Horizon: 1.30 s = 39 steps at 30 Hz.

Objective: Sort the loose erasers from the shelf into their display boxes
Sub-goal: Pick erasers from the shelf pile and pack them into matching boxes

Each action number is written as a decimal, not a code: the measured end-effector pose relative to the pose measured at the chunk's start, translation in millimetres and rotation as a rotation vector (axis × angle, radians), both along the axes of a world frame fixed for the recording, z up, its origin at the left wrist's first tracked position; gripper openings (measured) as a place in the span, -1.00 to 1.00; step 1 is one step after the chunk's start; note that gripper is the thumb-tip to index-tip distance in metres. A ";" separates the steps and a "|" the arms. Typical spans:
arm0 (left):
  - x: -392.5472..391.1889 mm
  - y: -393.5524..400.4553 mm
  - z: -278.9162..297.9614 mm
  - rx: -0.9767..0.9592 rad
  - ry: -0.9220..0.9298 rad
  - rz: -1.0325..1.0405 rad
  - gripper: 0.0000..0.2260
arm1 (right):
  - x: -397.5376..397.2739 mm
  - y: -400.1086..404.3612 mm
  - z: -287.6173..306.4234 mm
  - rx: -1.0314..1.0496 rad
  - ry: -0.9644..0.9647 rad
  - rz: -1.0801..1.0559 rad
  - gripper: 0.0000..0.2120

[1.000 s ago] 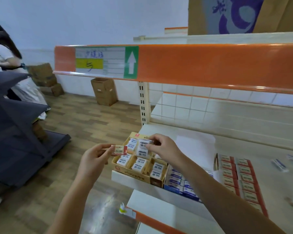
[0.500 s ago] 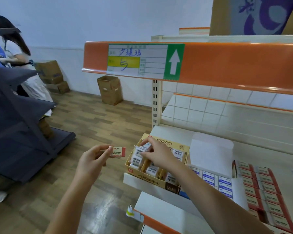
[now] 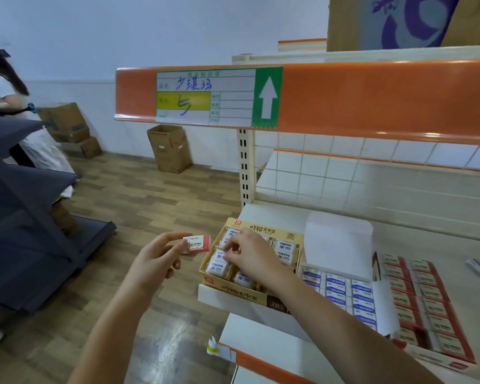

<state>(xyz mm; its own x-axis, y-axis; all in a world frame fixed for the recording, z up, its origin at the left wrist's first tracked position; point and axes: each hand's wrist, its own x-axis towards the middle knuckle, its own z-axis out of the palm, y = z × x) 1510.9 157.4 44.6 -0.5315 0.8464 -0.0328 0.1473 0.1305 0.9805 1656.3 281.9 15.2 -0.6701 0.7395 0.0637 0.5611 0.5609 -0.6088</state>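
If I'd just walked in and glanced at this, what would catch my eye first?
Probably the bright orange shelf edge across the top, with its green label and white arrow. Below it, the right hand reaches into the yellow display box of white erasers at the shelf's front left corner. The left hand holds a red-and-white eraser just left of that box.
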 end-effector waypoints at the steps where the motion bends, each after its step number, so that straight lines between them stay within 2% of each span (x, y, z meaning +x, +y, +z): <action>1: 2.7 1.1 0.3 -0.009 -0.021 -0.026 -0.86 | 1.0 -1.5 0.8 0.007 0.009 0.000 -0.80; 8: 35.5 18.9 -0.4 -0.064 -0.107 -0.234 -0.81 | 41.2 -2.1 7.4 -0.003 0.097 -0.093 -0.86; 15: 91.3 50.3 -5.0 -0.111 -0.125 -0.450 -0.79 | 122.3 -5.8 12.8 0.042 0.072 -0.220 -0.78; 23: 178.0 72.1 -2.7 -0.163 0.081 -0.697 -0.84 | 231.4 -20.0 10.8 0.031 0.041 -0.479 -0.83; 28: 220.8 79.5 -11.0 -0.130 0.194 -0.818 -0.83 | 287.5 -32.8 -0.8 0.042 0.049 -0.642 -0.86; 32: 247.3 80.2 -21.9 -0.136 0.256 -0.880 -0.80 | 314.4 -37.2 -12.4 0.033 0.034 -0.691 -0.87; 39: 273.9 75.4 -26.2 -0.084 0.464 -0.825 -0.79 | 334.2 -38.1 -20.3 -0.010 0.041 -0.640 -0.87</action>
<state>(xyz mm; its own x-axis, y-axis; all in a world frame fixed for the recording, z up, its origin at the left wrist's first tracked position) 1784.8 232.8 18.4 0.2577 0.9651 -0.0467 0.5970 -0.1210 0.7931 1990.6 243.7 -5.2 -0.0928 0.9932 0.0709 0.7591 0.1167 -0.6404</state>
